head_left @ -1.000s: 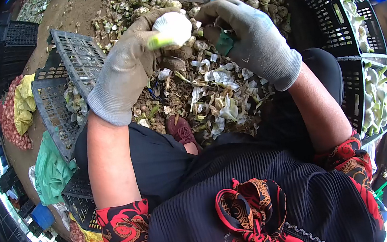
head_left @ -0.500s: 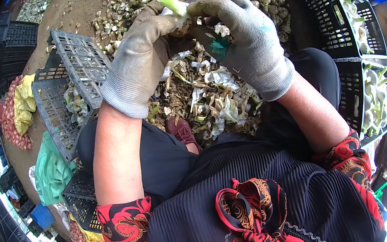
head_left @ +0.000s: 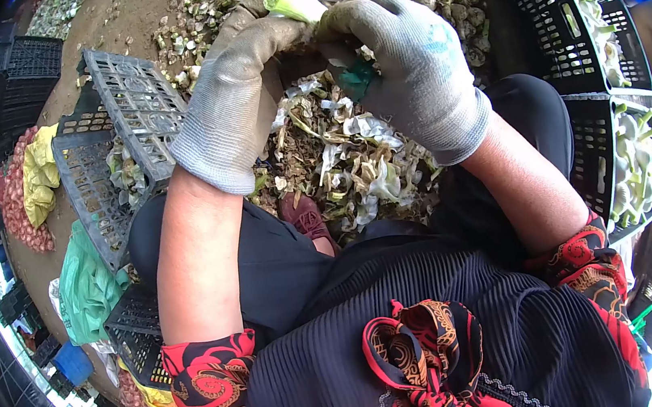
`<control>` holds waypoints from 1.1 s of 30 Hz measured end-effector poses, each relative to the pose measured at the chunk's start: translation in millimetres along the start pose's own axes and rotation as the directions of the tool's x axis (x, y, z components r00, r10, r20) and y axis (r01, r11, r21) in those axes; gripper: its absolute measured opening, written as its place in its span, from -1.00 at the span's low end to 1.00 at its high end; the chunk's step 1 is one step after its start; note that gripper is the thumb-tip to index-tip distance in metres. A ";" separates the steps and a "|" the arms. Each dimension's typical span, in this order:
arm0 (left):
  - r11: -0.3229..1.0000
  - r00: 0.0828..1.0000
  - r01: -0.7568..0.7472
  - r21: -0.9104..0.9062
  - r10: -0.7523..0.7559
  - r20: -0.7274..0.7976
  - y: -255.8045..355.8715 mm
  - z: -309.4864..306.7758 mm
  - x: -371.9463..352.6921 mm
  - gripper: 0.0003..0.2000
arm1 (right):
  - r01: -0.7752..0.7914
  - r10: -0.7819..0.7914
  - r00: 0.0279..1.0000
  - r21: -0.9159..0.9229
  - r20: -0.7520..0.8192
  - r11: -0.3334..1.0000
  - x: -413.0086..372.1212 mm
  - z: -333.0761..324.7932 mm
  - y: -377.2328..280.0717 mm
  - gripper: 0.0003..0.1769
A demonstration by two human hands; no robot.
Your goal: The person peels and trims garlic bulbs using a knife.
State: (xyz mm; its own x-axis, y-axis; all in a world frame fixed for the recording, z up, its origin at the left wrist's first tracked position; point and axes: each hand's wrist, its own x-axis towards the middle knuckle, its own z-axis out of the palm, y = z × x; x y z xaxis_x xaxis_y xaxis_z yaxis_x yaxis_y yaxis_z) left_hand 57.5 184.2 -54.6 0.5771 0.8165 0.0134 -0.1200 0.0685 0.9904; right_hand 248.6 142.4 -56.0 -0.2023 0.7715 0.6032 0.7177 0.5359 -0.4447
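Presently, a garlic stalk (head_left: 294,6), pale with a green cut end, is located between both gloved hands, tilted up and to the left. The left hand (head_left: 234,80) is clamped on it, fingers curled, wrist bent inward. The right hand (head_left: 410,59) arches over from the other side, fingertips against the stalk; whether these grip it cannot be determined. Both forearms reach forward, converging. Below, dry peelings (head_left: 369,153) litter the earthen floor (head_left: 117,26). Black crates (head_left: 565,32) holding garlic stand at right; a grey crate (head_left: 139,104) leans at left.
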 end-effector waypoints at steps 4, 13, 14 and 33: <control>0.985 0.990 0.076 -0.154 -0.092 -0.103 5.0 7.0 2.9 -0.70 | 0.018 -0.018 0.999 -0.021 0.030 1.000 4.1 -5.2 -0.1 -0.74; 0.940 0.993 0.058 -0.336 -0.089 -0.078 -1.0 -1.0 3.3 -0.68 | 0.047 -0.040 0.996 0.086 -0.075 0.995 7.9 -6.2 1.4 -0.68; 0.960 0.993 0.038 -0.276 -0.068 -0.099 -0.8 0.9 2.6 -0.68 | 0.078 -0.072 0.995 0.091 -0.065 0.993 9.0 -5.7 2.2 -0.69; 0.941 0.995 0.071 -0.332 -0.089 -0.038 1.8 1.6 2.4 -0.67 | 0.089 -0.090 0.996 0.171 0.000 0.981 12.6 -15.7 7.9 -0.63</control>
State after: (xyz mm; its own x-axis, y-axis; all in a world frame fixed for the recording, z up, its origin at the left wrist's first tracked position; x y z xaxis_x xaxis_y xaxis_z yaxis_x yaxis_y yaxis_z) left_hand 59.9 185.4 -52.5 0.5543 0.8285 -0.0800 -0.3400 0.3131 0.8868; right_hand 262.2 151.0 -41.5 -0.2666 0.7200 0.6407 0.5720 0.6533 -0.4961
